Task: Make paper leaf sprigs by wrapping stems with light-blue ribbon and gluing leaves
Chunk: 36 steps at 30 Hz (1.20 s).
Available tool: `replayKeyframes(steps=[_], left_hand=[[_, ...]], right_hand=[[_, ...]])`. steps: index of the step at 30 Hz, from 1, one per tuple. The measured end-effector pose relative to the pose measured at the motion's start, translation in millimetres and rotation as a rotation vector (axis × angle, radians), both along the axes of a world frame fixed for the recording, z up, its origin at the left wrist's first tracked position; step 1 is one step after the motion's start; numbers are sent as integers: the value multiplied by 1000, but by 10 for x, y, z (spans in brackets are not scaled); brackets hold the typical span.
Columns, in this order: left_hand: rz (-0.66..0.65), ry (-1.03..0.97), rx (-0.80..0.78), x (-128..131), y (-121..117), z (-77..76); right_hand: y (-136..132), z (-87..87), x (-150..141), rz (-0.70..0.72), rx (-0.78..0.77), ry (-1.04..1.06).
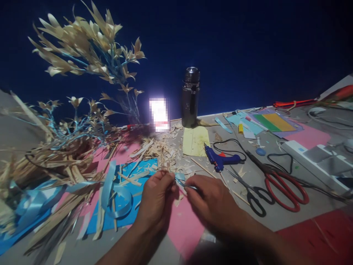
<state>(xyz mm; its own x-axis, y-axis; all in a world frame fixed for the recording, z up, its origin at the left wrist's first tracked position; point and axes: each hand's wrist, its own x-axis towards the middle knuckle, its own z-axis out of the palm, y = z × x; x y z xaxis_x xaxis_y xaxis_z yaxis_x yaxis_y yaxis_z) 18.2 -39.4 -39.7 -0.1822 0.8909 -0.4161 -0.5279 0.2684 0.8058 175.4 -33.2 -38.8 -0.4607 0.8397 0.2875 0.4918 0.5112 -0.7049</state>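
Grips one end of a light blue strip [180,177] between thumb and bent forefinger of the right hand [211,198], left of the glue gun [223,159] and on its near side. Meets the strip's other end with the closed fingertips of the left hand [156,197], farther left of the gun; cannot tell what else hides inside those fingers. Rests neither hand flat.

Under the hands, nearer than the gun, shows a pink sheet [184,226]. Just left of the gun, finds a thin stick [202,167]; just beside its nozzle, a yellow paper [194,141]. To its right and nearer, shows dark-handled scissors [257,200], then larger red-handled scissors [286,191]. Farther right, comes to a white compartment tray [306,169].

Left of the gun, past the fingertips, spreads pale shavings [158,149]; farther left, a blue sheet [136,191] under loops of light blue ribbon [105,195]. Beyond the gun, to its left, stands a dark flask [190,106] upright, with a bright blurred panel [159,115] farther left. Farthest left of the gun, raises pale-petalled branches [91,48] on light blue stems.
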Motion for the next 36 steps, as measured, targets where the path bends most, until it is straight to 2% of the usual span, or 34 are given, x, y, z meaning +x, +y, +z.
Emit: replayKeyframes(steps=[2, 4, 6, 9, 11, 12, 16, 18, 24, 30, 36], left_hand=[[32, 34, 0, 13, 4, -2], [32, 52, 10, 10, 8, -14], [23, 53, 19, -3, 9, -30], [8, 32, 15, -28, 3, -44], [-19, 6, 9, -44, -2, -44], [-34, -18, 11, -50, -4, -42], [-65, -207, 12, -58, -18, -16], [-61, -286, 0, -59, -32, 5], [-68, -377, 58, -93, -34, 34], [-131, -298, 61, -61, -2, -75], [-224, -90, 72, 22, -59, -119]], right_hand=[[-35, -62, -12, 41, 287, -161], [-51, -100, -17, 88, 418, -278], [-47, -101, -11, 132, 459, -345], [-15, -68, 13, 191, 420, -329], [19, -58, 27, 177, 291, -189], [38, -62, 32, 144, 169, -82], [108, -115, 43, -15, -579, 424], [128, -137, 45, -44, -803, 615], [140, -112, 50, -68, -948, 869], [165, -56, 66, -52, -1094, 1076], [121, -71, 17, -55, -1052, 1147]])
